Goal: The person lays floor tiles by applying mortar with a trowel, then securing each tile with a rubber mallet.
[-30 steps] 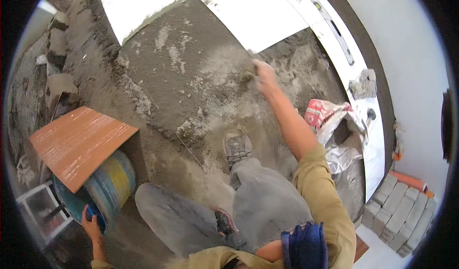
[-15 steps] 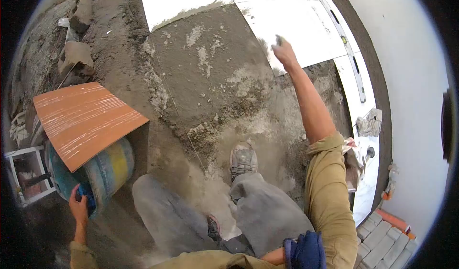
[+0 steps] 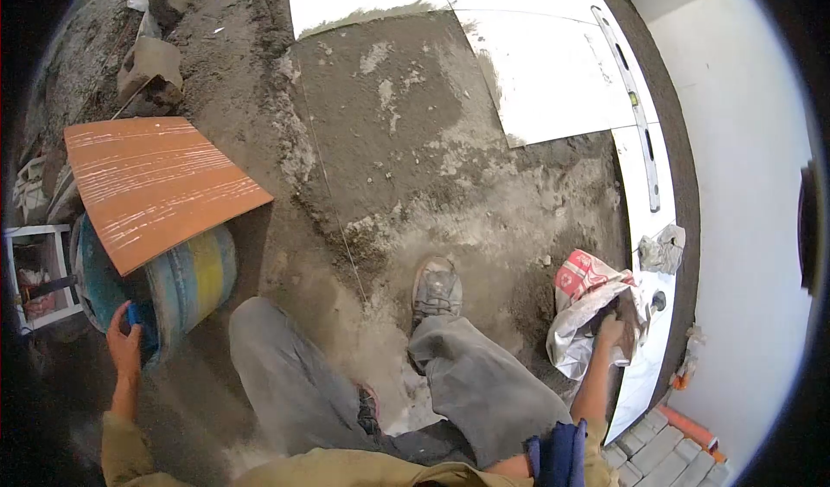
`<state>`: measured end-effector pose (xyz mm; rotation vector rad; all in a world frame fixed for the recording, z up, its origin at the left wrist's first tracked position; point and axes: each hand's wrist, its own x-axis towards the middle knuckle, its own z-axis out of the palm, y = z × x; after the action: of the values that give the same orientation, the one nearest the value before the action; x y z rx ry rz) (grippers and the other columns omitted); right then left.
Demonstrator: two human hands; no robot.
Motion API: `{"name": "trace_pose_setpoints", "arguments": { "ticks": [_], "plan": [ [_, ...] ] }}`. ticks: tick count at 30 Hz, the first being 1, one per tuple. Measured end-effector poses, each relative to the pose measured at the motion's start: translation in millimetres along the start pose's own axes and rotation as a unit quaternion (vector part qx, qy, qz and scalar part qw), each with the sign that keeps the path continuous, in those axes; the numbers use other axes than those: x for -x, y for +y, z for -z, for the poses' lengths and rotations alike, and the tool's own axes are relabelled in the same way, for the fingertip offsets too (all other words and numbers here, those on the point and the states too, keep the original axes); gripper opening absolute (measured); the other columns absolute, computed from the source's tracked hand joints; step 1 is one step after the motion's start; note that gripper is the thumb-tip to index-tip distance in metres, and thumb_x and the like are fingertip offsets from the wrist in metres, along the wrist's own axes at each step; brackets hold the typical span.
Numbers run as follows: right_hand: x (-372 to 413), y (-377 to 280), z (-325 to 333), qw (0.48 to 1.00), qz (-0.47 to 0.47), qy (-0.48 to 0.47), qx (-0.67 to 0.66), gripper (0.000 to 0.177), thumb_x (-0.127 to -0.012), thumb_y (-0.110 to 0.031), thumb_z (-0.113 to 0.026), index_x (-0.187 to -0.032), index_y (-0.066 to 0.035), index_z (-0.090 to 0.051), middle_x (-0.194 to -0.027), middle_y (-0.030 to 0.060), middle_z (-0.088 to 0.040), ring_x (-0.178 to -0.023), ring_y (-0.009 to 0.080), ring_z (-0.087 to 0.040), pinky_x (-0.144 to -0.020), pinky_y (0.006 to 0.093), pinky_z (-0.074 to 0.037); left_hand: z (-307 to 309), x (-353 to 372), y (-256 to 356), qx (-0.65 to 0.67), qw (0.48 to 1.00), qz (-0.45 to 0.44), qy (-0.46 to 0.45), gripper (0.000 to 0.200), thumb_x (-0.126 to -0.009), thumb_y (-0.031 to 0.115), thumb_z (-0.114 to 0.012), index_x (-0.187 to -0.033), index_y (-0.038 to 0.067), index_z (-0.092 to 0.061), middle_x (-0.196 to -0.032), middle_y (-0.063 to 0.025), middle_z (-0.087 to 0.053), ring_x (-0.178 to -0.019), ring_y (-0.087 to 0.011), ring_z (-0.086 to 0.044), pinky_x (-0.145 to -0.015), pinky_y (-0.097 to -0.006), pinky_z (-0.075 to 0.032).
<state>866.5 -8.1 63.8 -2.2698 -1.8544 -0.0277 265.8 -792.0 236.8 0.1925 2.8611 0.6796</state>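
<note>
My left hand (image 3: 124, 349) is at the rim of a teal and yellow tub (image 3: 184, 271), its fingers closed round a small blue thing (image 3: 134, 314) that I cannot identify. An orange-brown tile (image 3: 164, 189) with white streaks lies tilted across the tub's top. On the right, my right hand (image 3: 610, 330) reaches into the mouth of a crumpled white and red sack (image 3: 575, 336). The sack hides its fingertips, so what they hold does not show. Large white tiles (image 3: 553, 76) cover the floor ahead, bordering a bed of grey mortar (image 3: 372, 115).
A spirit level (image 3: 635, 102) lies on the tiles near the white wall (image 3: 743, 176). A string (image 3: 324, 176) runs along the mortar's left side. Broken blocks (image 3: 151, 67) lie at upper left, a white frame (image 3: 39, 279) by the tub, and grey pavers (image 3: 666, 452) at lower right.
My right hand has swung back from above the white tile into the sack, which now shows more fully. My left hand stays at the tub. The view has shifted slightly.
</note>
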Motion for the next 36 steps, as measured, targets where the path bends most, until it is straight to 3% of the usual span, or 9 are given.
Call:
{"name": "trace_pose_setpoints", "arguments": {
  "ticks": [8, 16, 18, 20, 22, 24, 28, 34, 36],
  "plan": [
    [-15.0, 69.7, -129.9, 0.903, 0.392, -0.169, 0.05, 0.056, -0.093, -0.041, -0.047, -0.14, -0.009, -0.042, -0.144, 0.0101, -0.042, -0.129, 0.0235, -0.043, -0.105, 0.0322, -0.035, 0.1, -4.1, -47.3, -0.052, 0.998, -0.022, 0.003, 0.048, -0.078, -0.002, -0.053, -0.125, 0.001, -0.055, -0.105, -0.0088, -0.062, -0.09, -0.0176, -0.058, -0.086, -0.0285, -0.044],
    [-10.9, 38.7, -129.9, 0.87, 0.382, -0.194, -0.245, 0.047, -0.1, -0.03, -0.039, -0.141, -0.008, -0.035, -0.136, 0.007, -0.045, -0.121, 0.0213, -0.047, -0.103, 0.0365, -0.038, 0.4, -0.3, -11.2, -0.01, 0.994, 0.102, -0.041, 0.051, -0.076, -0.004, -0.054, -0.127, 0.003, -0.054, -0.114, -0.0112, -0.06, -0.098, -0.02, -0.057, -0.09, -0.0307, -0.043],
    [-4.8, 25.1, -108.7, 0.67, -0.125, -0.372, -0.63, 0.046, -0.099, -0.028, -0.041, -0.139, -0.008, -0.036, -0.131, 0.0054, -0.048, -0.116, 0.0202, -0.049, -0.101, 0.0345, -0.04, -2.0, -2.1, -45.8, -0.006, 0.999, 0.032, -0.005, 0.051, -0.076, -0.005, -0.053, -0.127, 0.003, -0.054, -0.114, -0.0127, -0.06, -0.1, -0.0211, -0.058, -0.091, -0.0309, -0.043],
    [3.7, 26.1, -53.5, 0.829, 0.118, -0.321, -0.442, 0.042, -0.096, -0.024, -0.044, -0.135, -0.007, -0.041, -0.128, 0.0042, -0.05, -0.112, 0.0236, -0.051, -0.097, 0.0393, -0.042, -0.2, -0.1, -24.5, -0.008, 0.999, 0.037, -0.017, 0.051, -0.077, -0.005, -0.053, -0.127, 0.002, -0.054, -0.115, -0.0129, -0.06, -0.101, -0.0216, -0.058, -0.092, -0.031, -0.042],
    [38.4, -74.9, 81.3, 0.691, -0.293, -0.344, -0.564, 0.03, -0.092, -0.019, -0.048, -0.119, -0.007, -0.053, -0.12, 0.0098, -0.055, -0.1, 0.0251, -0.053, -0.083, 0.0354, -0.046, 1.9, 2.2, -10.7, -0.012, 0.999, 0.041, -0.023, 0.05, -0.077, -0.004, -0.053, -0.127, 0.002, -0.054, -0.115, -0.0131, -0.06, -0.102, -0.0221, -0.058, -0.092, -0.0311, -0.042],
    [2.0, -47.4, 83.6, 0.517, -0.073, -0.54, -0.66, 0.017, -0.087, -0.025, -0.056, -0.096, -0.011, -0.061, -0.081, 0.0021, -0.062, -0.061, 0.0153, -0.056, -0.048, 0.0198, -0.04, 4.0, 1.5, -7.8, 0.042, 0.998, 0.021, -0.037, 0.049, -0.077, -0.003, -0.053, -0.126, 0.002, -0.055, -0.114, -0.0125, -0.06, -0.102, -0.0223, -0.058, -0.092, -0.0313, -0.042],
    [39.5, -170.8, 97.9, 0.794, -0.198, -0.426, -0.385, 0.017, -0.089, -0.026, -0.057, -0.096, -0.011, -0.062, -0.079, 0.0, -0.062, -0.054, 0.0104, -0.056, -0.042, 0.022, -0.039, 0.9, -5.3, -34.5, 0.038, 0.999, -0.012, -0.03, 0.049, -0.077, -0.003, -0.053, -0.126, 0.002, -0.055, -0.116, -0.0122, -0.06, -0.103, -0.0229, -0.057, -0.093, -0.0315, -0.041],
    [141.0, -361.7, -4.7, 0.539, 0.174, -0.776, -0.278, 0.02, -0.089, -0.029, -0.059, -0.085, -0.009, -0.06, -0.062, -0.0009, -0.055, -0.042, 0.0054, -0.045, -0.039, 0.0226, -0.038, 7.5, -4.7, -30.2, -0.02, 0.998, -0.013, -0.056, 0.047, -0.08, -0.003, -0.052, -0.127, 0.0, -0.053, -0.123, -0.0136, -0.057, -0.115, -0.0236, -0.052, -0.101, -0.0335, -0.036],
    [168.3, -418.8, -3.0, 0.56, 0.252, -0.74, -0.273, 0.015, -0.089, -0.022, -0.058, -0.091, -0.008, -0.062, -0.072, 0.001, -0.061, -0.064, 0.0124, -0.058, -0.058, 0.0318, -0.05, 3.3, -2.7, -42.7, 0.011, 0.999, 0.008, -0.044, 0.046, -0.082, -0.004, -0.051, -0.127, 0.0, -0.053, -0.122, -0.0134, -0.057, -0.112, -0.0235, -0.053, -0.1, -0.0334, -0.037]
  ]
}}
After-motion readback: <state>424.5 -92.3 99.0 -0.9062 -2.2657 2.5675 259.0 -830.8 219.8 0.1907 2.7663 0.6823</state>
